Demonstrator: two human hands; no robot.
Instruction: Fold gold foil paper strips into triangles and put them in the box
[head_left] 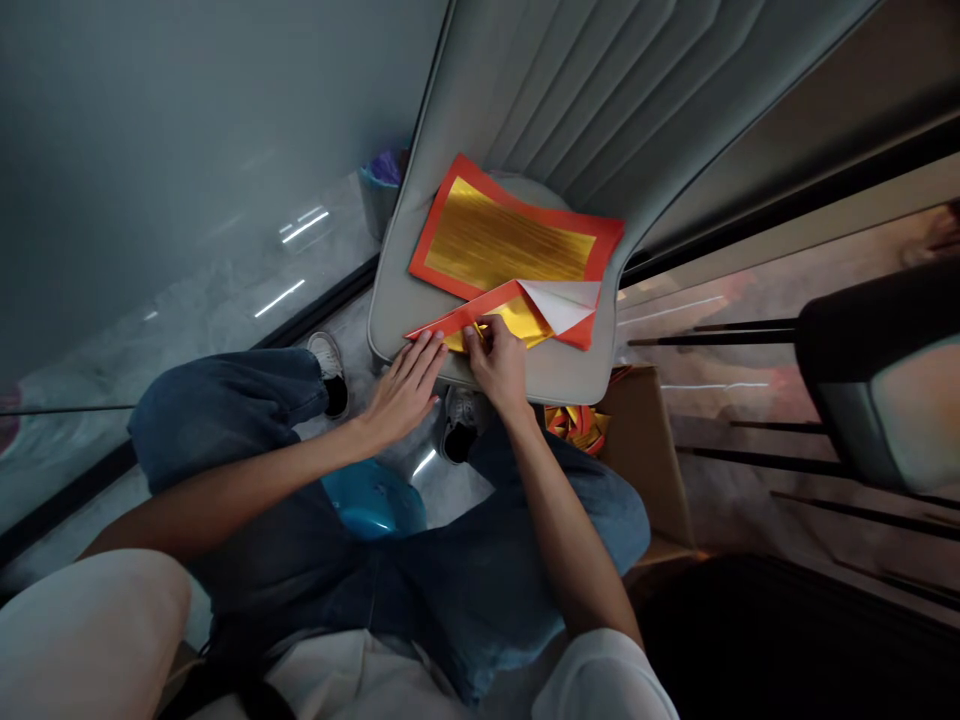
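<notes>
Under left fingers [426, 354], part-hidden paper [526, 318]

I see folded paper sheet [529, 318], shiny gold panel, red border along far edge, white underside showing at turned-back right side. Lies slantwise near front edge of grey chair seat [555, 383]. Just beyond it, I see red-bordered gold paper [517, 235] spread out, gold side up, slightly wavy.
</notes>
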